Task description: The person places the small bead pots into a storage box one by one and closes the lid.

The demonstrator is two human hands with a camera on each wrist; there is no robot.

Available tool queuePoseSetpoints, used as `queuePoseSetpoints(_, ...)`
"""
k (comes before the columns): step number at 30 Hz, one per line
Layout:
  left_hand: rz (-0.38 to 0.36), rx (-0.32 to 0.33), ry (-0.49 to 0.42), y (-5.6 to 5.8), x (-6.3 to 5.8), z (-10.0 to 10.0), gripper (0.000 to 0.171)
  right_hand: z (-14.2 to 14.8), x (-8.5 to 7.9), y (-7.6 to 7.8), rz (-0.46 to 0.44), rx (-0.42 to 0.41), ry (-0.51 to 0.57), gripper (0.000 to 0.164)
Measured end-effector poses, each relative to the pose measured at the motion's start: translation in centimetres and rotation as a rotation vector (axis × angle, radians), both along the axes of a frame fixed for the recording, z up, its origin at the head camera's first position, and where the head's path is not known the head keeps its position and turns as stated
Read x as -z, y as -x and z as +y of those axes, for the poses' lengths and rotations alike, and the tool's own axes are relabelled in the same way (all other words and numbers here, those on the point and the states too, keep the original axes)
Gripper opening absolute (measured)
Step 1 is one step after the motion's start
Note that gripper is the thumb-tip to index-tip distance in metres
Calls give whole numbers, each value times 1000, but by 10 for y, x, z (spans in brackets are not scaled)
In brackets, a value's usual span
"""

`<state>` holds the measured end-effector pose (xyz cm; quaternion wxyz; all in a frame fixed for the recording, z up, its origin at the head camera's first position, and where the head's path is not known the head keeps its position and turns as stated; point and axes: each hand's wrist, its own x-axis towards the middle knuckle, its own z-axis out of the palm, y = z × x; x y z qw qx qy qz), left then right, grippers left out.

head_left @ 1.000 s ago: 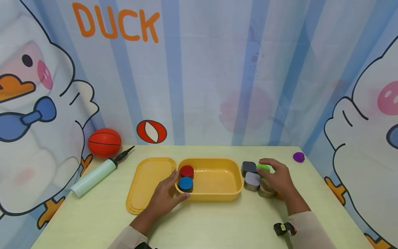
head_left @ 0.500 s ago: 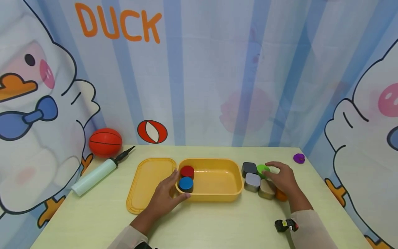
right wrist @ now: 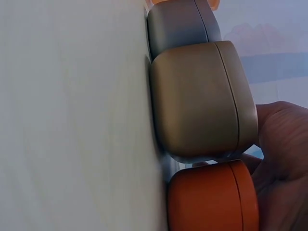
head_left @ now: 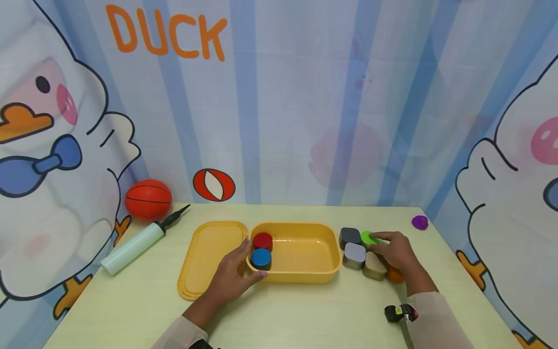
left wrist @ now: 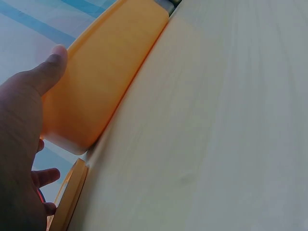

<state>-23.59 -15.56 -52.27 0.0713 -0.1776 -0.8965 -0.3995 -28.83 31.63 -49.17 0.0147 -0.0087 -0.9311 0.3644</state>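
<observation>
My left hand holds the left end of a yellow plastic box, thumb on its near wall and fingers at its left end. In the left wrist view the thumb lies against the box's wall. Inside, at the left, stand a small red-topped round box and a blue-topped one. My right hand pinches a green-topped small box between thumb and fingers. Close by stand a dark grey box, a light grey one, a tan one and an orange one.
A flat yellow lid lies left of the box, partly behind my left hand. Farther left are a pale green hand pump and a red ball. A small purple object sits at the table's back right corner.
My right hand has shifted slightly right, then its fingers have closed in on the green-topped box. The tan and orange boxes show more than before. My left hand stays at the yellow box.
</observation>
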Motion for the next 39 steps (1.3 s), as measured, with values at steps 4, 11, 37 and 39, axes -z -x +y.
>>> queuePoseSetpoints(4,20,1,1,0,1,-1,98,-2,0,0,8,1,-21,47)
queuePoseSetpoints(11,24,1,-3,1,2,0,98,-3,-3,-1,1,48,-148,49)
queuePoseSetpoints(37,25,2,-11,0,1,0,98,-11,-14,-6,99,172,-106,52)
queuePoseSetpoints(39,23,3,-12,0,1,0,98,-13,-14,-7,127,173,-81,52)
